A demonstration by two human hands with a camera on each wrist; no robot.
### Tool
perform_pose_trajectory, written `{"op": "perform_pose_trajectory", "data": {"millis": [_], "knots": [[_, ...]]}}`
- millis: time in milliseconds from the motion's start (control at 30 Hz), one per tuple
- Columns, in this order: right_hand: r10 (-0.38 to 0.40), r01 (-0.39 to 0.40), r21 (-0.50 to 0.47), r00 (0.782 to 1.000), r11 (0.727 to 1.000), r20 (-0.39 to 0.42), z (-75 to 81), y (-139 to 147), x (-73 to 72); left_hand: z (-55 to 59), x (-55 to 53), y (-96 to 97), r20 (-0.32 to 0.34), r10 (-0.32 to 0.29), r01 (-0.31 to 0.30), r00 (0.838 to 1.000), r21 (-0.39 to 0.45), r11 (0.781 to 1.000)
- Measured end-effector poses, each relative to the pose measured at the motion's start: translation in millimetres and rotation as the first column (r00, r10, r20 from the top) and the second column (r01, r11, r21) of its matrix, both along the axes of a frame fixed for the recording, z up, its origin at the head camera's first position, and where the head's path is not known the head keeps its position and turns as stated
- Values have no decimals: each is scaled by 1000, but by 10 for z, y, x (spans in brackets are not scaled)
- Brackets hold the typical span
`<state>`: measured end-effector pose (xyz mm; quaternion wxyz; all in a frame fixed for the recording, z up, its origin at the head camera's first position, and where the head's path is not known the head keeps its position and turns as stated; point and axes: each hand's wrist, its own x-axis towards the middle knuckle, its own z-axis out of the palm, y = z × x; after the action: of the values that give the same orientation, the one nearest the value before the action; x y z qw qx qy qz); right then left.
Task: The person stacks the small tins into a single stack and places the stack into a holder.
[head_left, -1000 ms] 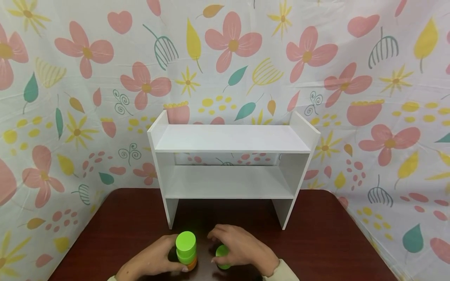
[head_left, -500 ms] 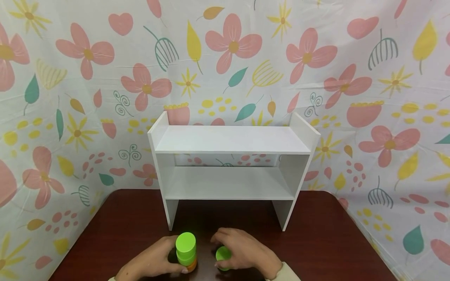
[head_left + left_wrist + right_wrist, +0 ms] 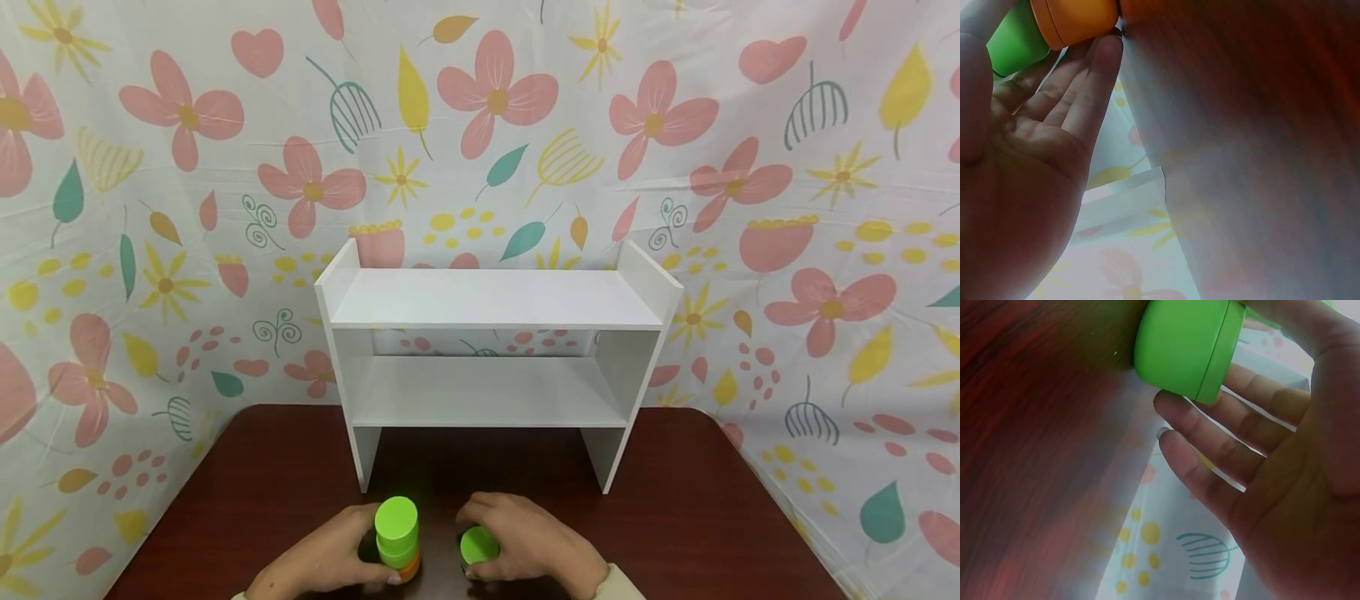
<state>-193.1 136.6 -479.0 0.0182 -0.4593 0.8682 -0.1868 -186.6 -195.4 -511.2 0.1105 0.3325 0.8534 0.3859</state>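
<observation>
At the front of the table, my left hand (image 3: 326, 552) curls thumb and fingers round the base of a small stack. A round green jar (image 3: 397, 518) with a flat lid tops the stack, and an orange jar (image 3: 409, 569) forms its bottom. In the left wrist view the fingertips reach along the side of the orange jar's lower part. To the right of the stack, another green lidded jar (image 3: 480, 546) stands on the tabletop. My right hand (image 3: 536, 537) holds it, thumb on the near side and fingers bent round the far side; its lid shows in the right wrist view.
Behind both hands stands a white two-tier shelf unit (image 3: 495, 323) with raised side panels. The dark reddish-brown table (image 3: 712, 517) extends to either side of it. A floral-patterned cloth (image 3: 525, 50) hangs behind and at both sides.
My right hand and its green jar have shifted slightly to the right, away from the stack, and its fingers have drawn in. The left hand and stack hold almost the same place.
</observation>
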Motion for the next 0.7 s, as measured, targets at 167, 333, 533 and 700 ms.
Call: {"op": "perform_pose_trajectory", "data": {"millis": [167, 333, 533, 700], "knots": [[-1, 1, 6, 1000, 1000, 10, -4, 13, 7, -5, -3, -3, 0, 7, -7, 1000, -5, 1000], [11, -11, 9, 1000, 1000, -2, -18, 27, 10, -8, -5, 1, -5, 8, -8, 1000, -4, 1000], [2, -1, 16, 999, 1000, -32, -44, 74, 28, 3, 0, 9, -2, 12, -12, 1000, -8, 1000], [-4, 5, 18, 1000, 1000, -19, -65, 116, 28, 10, 2, 2, 8, 15, -15, 1000, -16, 1000]]}}
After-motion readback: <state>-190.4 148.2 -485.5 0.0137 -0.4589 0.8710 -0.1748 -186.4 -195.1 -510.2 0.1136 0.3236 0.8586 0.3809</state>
